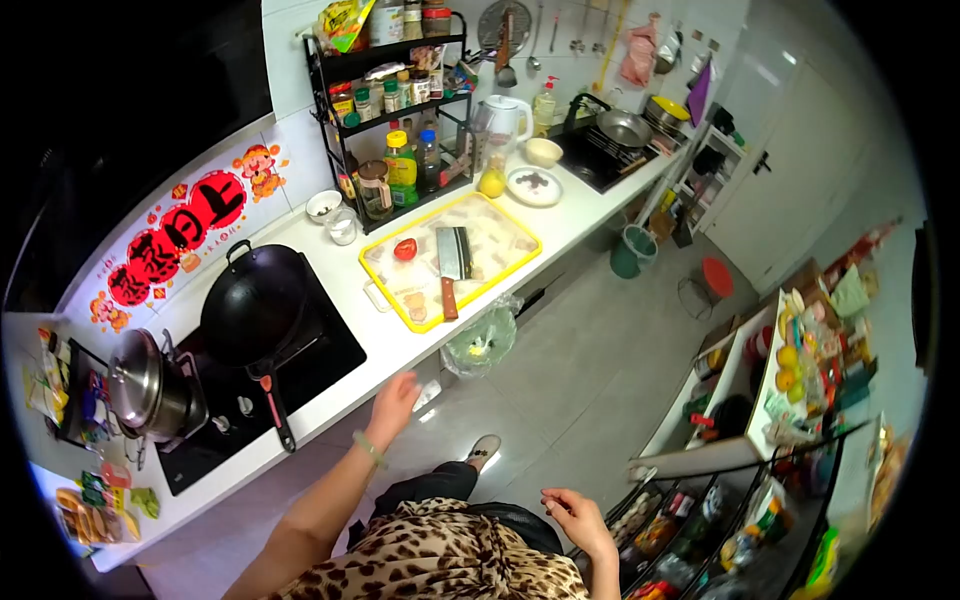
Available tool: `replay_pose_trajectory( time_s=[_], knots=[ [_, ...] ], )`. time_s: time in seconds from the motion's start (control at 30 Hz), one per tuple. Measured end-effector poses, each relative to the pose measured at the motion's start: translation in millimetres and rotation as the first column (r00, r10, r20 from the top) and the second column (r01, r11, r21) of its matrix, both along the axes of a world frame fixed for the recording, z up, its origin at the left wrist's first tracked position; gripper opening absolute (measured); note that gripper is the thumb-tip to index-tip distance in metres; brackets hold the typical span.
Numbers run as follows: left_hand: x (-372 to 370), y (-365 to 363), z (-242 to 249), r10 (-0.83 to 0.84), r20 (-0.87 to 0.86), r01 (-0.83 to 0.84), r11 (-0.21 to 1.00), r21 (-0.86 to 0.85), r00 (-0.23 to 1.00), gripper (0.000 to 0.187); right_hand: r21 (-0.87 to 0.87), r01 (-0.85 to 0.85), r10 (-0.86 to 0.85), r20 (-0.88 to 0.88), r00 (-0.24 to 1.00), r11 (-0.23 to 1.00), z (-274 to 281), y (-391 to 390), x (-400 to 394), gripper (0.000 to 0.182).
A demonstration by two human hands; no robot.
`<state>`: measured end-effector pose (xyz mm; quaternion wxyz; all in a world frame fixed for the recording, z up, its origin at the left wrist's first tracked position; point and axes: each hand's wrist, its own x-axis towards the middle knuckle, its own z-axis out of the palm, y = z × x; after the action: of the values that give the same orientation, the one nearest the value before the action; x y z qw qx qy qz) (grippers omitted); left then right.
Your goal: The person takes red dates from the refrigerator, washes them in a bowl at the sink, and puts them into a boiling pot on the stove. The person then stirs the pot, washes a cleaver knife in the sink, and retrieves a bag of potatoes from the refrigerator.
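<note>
My left hand [393,405], a bracelet on its wrist, hangs in front of the counter edge with its fingers curled. A small white patch [428,394] shows at its fingertips; I cannot make out what it is. My right hand [578,520] is low at my right side, thumb and fingers apart, holding nothing. On the counter lies a yellow-rimmed cutting board [490,235]. A cleaver [453,265] rests on it, its brown handle toward me, with a red tomato piece [405,249] to the left. Below the counter edge hangs a bag-lined green bin [482,340].
A black wok [255,305] and a steel pot [145,372] stand on the left cooktop. Behind the board are a spice rack [390,115], a white plate [535,187] and a kettle [508,120]. Loaded shelves [740,390] and a black rack [700,520] line my right.
</note>
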<state>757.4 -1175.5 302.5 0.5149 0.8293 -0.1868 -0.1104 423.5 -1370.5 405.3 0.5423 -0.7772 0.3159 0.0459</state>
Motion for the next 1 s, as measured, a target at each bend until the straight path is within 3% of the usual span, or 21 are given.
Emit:
replay_pose_trajectory(
  time_s=[0.1, 0.2, 0.3, 0.33, 0.37, 0.5, 0.53, 0.6, 0.63, 0.7, 0.77, 0.8, 0.9, 1.0],
  knots=[
    [57.3, -84.0, 20.1, 0.059, 0.09, -0.067, 0.993, 0.093, 0.994, 0.037, 0.033, 0.072, -0.07, -0.072, 0.995, 0.997, 12.4, -51.6, 24.6, 0.028],
    [103.5, -140.7, 3.8, 0.091, 0.314, -0.176, 0.951, 0.254, 0.945, 0.052, 0.011, 0.076, -0.073, -0.176, 0.982, 0.997, 13.8, -116.0, 34.9, 0.027],
    [124.9, -173.6, 14.3, -0.079, 0.204, -0.026, 0.885, 0.466, 0.976, 0.082, -0.04, 0.161, -0.165, -0.163, 0.973, 0.986, 15.5, -179.1, 34.7, 0.026],
    [130.5, -182.9, -11.1, -0.068, 0.252, -0.078, 0.847, 0.526, 0.965, 0.097, -0.081, 0.195, -0.206, -0.156, 0.966, 0.977, 15.0, -197.3, 32.6, 0.026],
    [126.8, -191.1, 6.7, -0.012, 0.162, -0.079, 0.834, 0.546, 0.987, 0.091, -0.117, 0.225, -0.241, -0.151, 0.959, 0.967, 14.3, -214.1, 29.9, 0.026],
    [132.2, -197.2, -16.7, 0.122, 0.286, -0.233, 0.888, 0.396, 0.951, 0.068, -0.108, 0.343, -0.356, -0.146, 0.923, 0.933, -16.8, -263.8, 13.7, 0.024],
    [132.7, -196.8, -18.5, 0.124, 0.319, -0.241, 0.902, 0.358, 0.94, 0.058, -0.009, 0.374, -0.371, -0.143, 0.918, 0.928, -34.0, -278.4, 7.2, 0.023],
    [140.9, -197.9, -31.7, 0.29, -0.093, -0.258, 0.931, 0.258, 0.952, 0.038, 0.024, 0.369, -0.353, -0.24, 0.904, 0.929, -45.6, -308.5, 11.8, 0.022],
    [140.8, -208.6, -3.7, 0.245, -0.569, -0.332, 0.942, -0.052, 0.785, 0.024, 0.021, 0.354, -0.334, -0.278, 0.9, 0.935, -43.7, -323.8, 20.5, 0.021],
    [142.4, -225.1, 22.0, -0.015, -0.851, -0.496, 0.807, -0.321, 0.526, 0.017, -0.027, 0.28, -0.276, -0.279, 0.92, 0.96, -64.1, -372.1, 23.0, 0.021],
    [133.9, -267.4, 51.1, 0.024, -0.832, -0.598, 0.707, -0.378, 0.555, 0.015, -0.048, 0.23, -0.235, -0.244, 0.941, 0.972, -64.5, -426.7, 42.5, 0.022],
    [131.1, -292.4, 63.9, 0.047, -0.819, -0.645, 0.642, -0.414, 0.572, 0.014, -0.176, 0.144, -0.178, -0.2, 0.963, 0.974, -63.2, -455.9, 51.7, 0.023],
    [115.0, -363.3, 88.9, 0.246, -0.723, -0.665, 0.646, -0.374, 0.646, 0.014, -0.246, 0.136, -0.176, -0.15, 0.973, 0.96, -53.4, -544.7, 76.6, 0.026],
    [112.4, -441.2, 126.2, 0.242, -0.667, -0.635, 0.635, -0.44, 0.705, 0.018, -0.316, -0.004, -0.053, -0.172, 0.984, 0.949, -27.7, -629.3, 108.3, 0.025]
  ],
)
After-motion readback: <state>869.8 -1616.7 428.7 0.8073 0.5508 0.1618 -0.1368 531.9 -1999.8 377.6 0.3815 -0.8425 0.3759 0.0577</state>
